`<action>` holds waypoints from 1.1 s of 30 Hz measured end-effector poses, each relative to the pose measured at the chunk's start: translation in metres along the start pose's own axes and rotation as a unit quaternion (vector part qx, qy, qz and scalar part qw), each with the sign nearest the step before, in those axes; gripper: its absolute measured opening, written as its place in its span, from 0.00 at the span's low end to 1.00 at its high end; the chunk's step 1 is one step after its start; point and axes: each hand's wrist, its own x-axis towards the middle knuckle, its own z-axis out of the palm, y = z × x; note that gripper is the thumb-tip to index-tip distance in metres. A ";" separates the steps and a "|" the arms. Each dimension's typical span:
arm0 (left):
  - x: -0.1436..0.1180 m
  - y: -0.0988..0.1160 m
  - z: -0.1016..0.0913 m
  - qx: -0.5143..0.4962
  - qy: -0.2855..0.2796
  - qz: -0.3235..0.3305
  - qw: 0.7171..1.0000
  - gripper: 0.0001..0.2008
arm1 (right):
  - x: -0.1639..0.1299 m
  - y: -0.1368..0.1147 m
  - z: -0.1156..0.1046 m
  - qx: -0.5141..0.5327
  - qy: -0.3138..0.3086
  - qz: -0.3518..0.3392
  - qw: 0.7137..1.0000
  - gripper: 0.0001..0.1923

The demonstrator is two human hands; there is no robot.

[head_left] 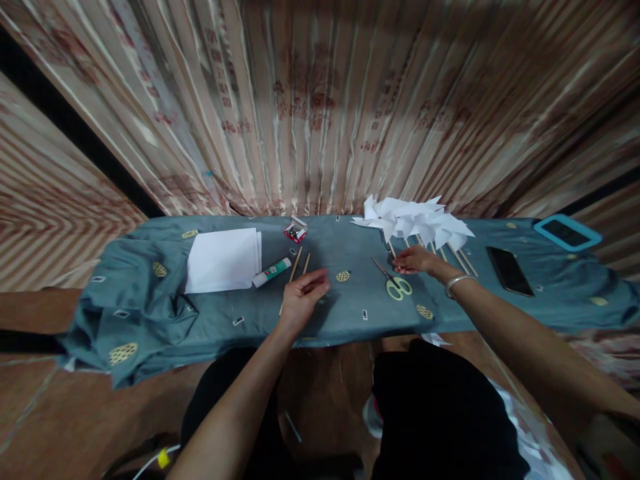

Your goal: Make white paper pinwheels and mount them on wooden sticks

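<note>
My left hand (303,293) hovers over the cloth, fingers loosely stretched out and nothing in them. Beside it lie thin wooden sticks (297,265), partly hidden by the hand. My right hand (414,260) closes its fingers on the lower end of a stick (391,249), which belongs to the leftmost white paper pinwheel (383,225). Several such pinwheels overlap in a row at the back, their sticks pointing toward me. Scissors (397,287) with light green handles lie just left of and below the right hand, blades pointing up and left.
A glue stick (273,272) touches a stack of white paper (223,261) on the left. A small open red box (295,231) holds tiny metal pieces. To the right are a dark phone (509,271) and a blue-framed object (568,233). A patterned curtain (320,107) hangs behind the cloth-covered table (345,313).
</note>
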 end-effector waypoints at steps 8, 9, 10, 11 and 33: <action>0.000 -0.002 -0.001 0.002 0.004 -0.005 1.000 0.21 | -0.006 0.004 -0.003 -0.004 0.017 0.064 0.998 0.12; 0.000 -0.002 -0.002 0.001 0.004 -0.007 1.000 0.21 | -0.007 0.006 -0.004 -0.010 0.024 0.062 0.998 0.12; -0.001 -0.002 -0.002 0.000 0.004 -0.008 1.000 0.20 | -0.009 0.007 -0.006 -0.018 0.033 0.059 0.998 0.12; -0.002 -0.003 -0.003 0.000 0.003 -0.009 1.000 0.20 | -0.010 0.007 -0.007 -0.028 0.042 0.054 0.997 0.11; -0.029 0.003 -0.022 0.050 -0.017 0.008 0.999 0.11 | -0.094 -0.110 0.132 -0.104 0.055 -0.249 0.961 0.12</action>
